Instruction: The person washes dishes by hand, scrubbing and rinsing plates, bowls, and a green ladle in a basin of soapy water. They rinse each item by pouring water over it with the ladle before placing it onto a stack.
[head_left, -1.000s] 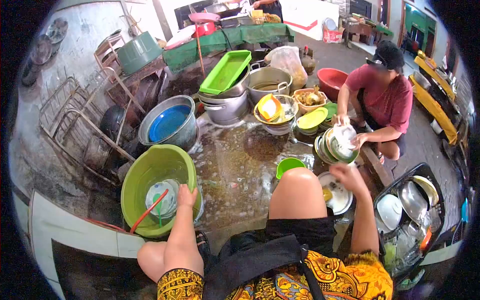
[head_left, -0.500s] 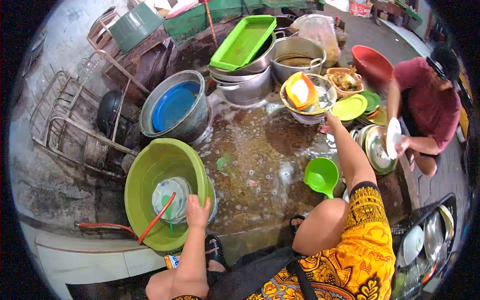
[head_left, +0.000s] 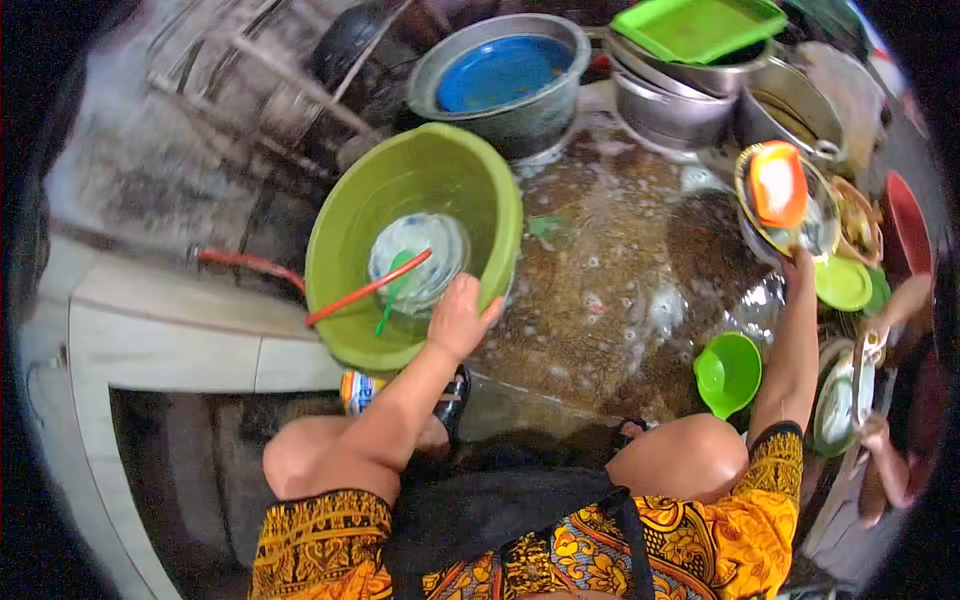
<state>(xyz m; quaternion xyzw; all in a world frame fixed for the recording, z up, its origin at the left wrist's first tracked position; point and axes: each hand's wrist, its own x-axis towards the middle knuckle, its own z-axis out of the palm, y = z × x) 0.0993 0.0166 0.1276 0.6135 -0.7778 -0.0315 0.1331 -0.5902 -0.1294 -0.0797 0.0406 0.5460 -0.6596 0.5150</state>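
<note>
My left hand (head_left: 462, 318) rests on the near right rim of the olive-green tub (head_left: 505, 215), its fingers over the edge. Inside the tub lie pale dishes (head_left: 425, 255), a green spoon (head_left: 392, 300) and part of a red hose (head_left: 370, 289). My right hand (head_left: 797, 258) reaches out to the near edge of a gold-rimmed basin (head_left: 822, 215), its fingers partly hidden by the rim. In that basin sits an orange dish with white inside (head_left: 777, 186). A bright green dipper (head_left: 728, 375) stands on the wet floor, left of my right forearm.
A grey tub with a blue basin (head_left: 505, 75), stacked pots (head_left: 670, 112) and a green tray (head_left: 700, 25) stand at the back. At the right, another person's hand (head_left: 874, 433) is beside a plate (head_left: 835, 405). A red basin (head_left: 905, 225) lies behind.
The view has turned down and left, so things sit further right in it. My left hand stays on the tub rim and my right hand stays at the basin.
</note>
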